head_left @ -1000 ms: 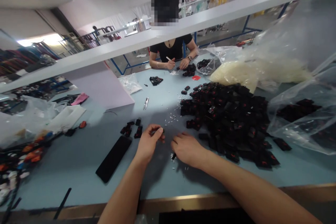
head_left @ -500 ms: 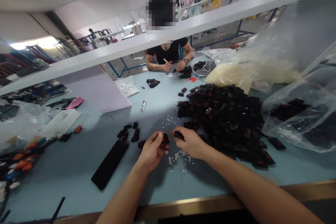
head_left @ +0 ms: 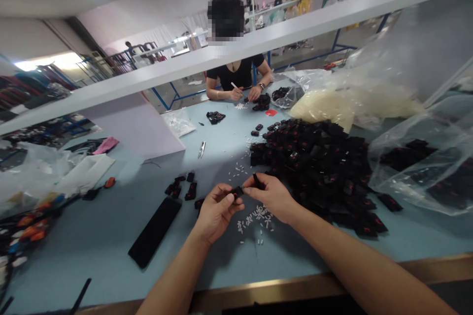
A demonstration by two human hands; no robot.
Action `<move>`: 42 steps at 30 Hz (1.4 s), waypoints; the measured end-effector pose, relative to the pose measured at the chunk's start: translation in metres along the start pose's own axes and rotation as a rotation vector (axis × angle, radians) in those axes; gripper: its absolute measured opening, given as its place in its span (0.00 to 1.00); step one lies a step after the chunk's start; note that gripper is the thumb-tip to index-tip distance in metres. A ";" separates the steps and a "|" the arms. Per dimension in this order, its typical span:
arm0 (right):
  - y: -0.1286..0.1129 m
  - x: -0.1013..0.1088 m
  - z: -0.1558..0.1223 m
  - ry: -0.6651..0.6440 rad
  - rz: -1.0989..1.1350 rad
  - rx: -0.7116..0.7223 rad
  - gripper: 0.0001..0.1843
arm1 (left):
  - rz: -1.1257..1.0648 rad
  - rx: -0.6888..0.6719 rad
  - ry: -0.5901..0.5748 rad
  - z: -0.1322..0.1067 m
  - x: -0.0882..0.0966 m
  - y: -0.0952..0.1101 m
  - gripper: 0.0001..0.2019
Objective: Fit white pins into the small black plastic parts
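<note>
My left hand [head_left: 218, 210] is closed on a small black piece with a red mark [head_left: 237, 193], held above the table. At the right end of that piece, the thumb and fingertips of my right hand [head_left: 271, 197] meet in a pinch. A slim black object [head_left: 256, 180] sticks up from the right hand; its kind cannot be made out. Small white bits [head_left: 258, 215] lie scattered beneath both hands. Beside the right hand rises a large heap of similar black pieces [head_left: 314, 167]. Several loose black pieces [head_left: 190, 191] lie to the left of the left hand.
A black phone-like slab [head_left: 155, 233] lies at left, and small metal thread snips [head_left: 201, 149] lie farther back. Across the table a co-worker [head_left: 236, 78] handles black pieces under a white shelf bar [head_left: 177, 70]. Clear plastic bags [head_left: 424, 157] stand at right.
My two hands have come together, with the right fingertips now at the black piece. The left hand has turned the piece flatter. The slim black object now points upward.
</note>
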State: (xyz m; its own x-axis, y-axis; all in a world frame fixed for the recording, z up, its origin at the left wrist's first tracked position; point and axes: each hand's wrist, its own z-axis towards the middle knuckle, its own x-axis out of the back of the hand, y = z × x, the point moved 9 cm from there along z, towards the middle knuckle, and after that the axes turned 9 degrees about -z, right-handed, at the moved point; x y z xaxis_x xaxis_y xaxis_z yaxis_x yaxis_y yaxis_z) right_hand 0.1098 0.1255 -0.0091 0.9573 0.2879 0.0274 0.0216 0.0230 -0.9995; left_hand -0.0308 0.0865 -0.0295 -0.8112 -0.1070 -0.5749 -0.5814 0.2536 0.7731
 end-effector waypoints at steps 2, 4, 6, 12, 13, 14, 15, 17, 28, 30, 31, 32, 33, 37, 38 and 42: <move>0.003 -0.002 -0.001 -0.003 0.083 -0.027 0.06 | -0.001 -0.004 -0.016 -0.001 -0.003 0.000 0.15; 0.006 -0.004 -0.001 -0.013 0.157 -0.058 0.07 | -0.007 -0.019 -0.039 -0.002 -0.006 0.000 0.17; 0.008 -0.009 -0.002 -0.037 0.219 -0.082 0.09 | -0.016 -0.034 -0.069 -0.003 -0.010 0.001 0.19; 0.011 -0.022 -0.005 -0.116 0.326 -0.137 0.13 | -0.018 -0.018 -0.097 -0.004 -0.012 -0.004 0.17; 0.011 -0.022 -0.005 -0.110 0.323 -0.138 0.13 | -0.014 -0.016 -0.102 -0.004 -0.012 -0.005 0.17; 0.011 -0.021 -0.005 -0.098 0.315 -0.134 0.14 | -0.010 -0.015 -0.108 -0.004 -0.012 -0.006 0.17; 0.011 -0.019 -0.005 -0.082 0.305 -0.129 0.14 | -0.006 -0.016 -0.116 -0.003 -0.012 -0.006 0.17; 0.011 -0.016 -0.005 -0.058 0.279 -0.117 0.14 | 0.002 -0.019 -0.130 -0.003 -0.012 -0.007 0.17; 0.007 -0.017 -0.003 -0.095 0.188 -0.075 0.15 | 0.042 -0.048 -0.169 -0.004 -0.015 -0.008 0.18; 0.005 -0.019 -0.004 -0.116 0.188 -0.077 0.15 | 0.058 -0.053 -0.168 -0.005 -0.015 -0.007 0.18; 0.004 -0.019 -0.004 -0.120 0.179 -0.077 0.14 | 0.065 -0.056 -0.166 -0.005 -0.015 -0.007 0.18; 0.003 -0.018 -0.005 -0.120 0.164 -0.074 0.14 | 0.074 -0.059 -0.164 -0.005 -0.015 -0.007 0.18; 0.003 -0.017 -0.004 -0.118 0.143 -0.070 0.14 | 0.082 -0.064 -0.164 -0.005 -0.015 -0.006 0.19; 0.000 -0.014 -0.003 -0.135 0.021 -0.042 0.12 | 0.133 -0.108 -0.169 -0.004 -0.014 -0.005 0.18; -0.001 -0.013 -0.002 -0.145 -0.006 -0.032 0.12 | 0.152 -0.127 -0.170 -0.003 -0.013 -0.004 0.18; -0.004 -0.013 -0.002 -0.190 -0.067 -0.011 0.14 | 0.247 -0.211 -0.163 -0.003 -0.010 0.001 0.17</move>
State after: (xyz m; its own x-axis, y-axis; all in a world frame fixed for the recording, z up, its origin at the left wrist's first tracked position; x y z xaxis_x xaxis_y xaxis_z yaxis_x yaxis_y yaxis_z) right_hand 0.0973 0.1201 -0.0056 0.8820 0.4615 0.0951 0.0877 0.0375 -0.9954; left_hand -0.0235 0.0852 -0.0228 -0.9179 0.0917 -0.3861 -0.3834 0.0465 0.9224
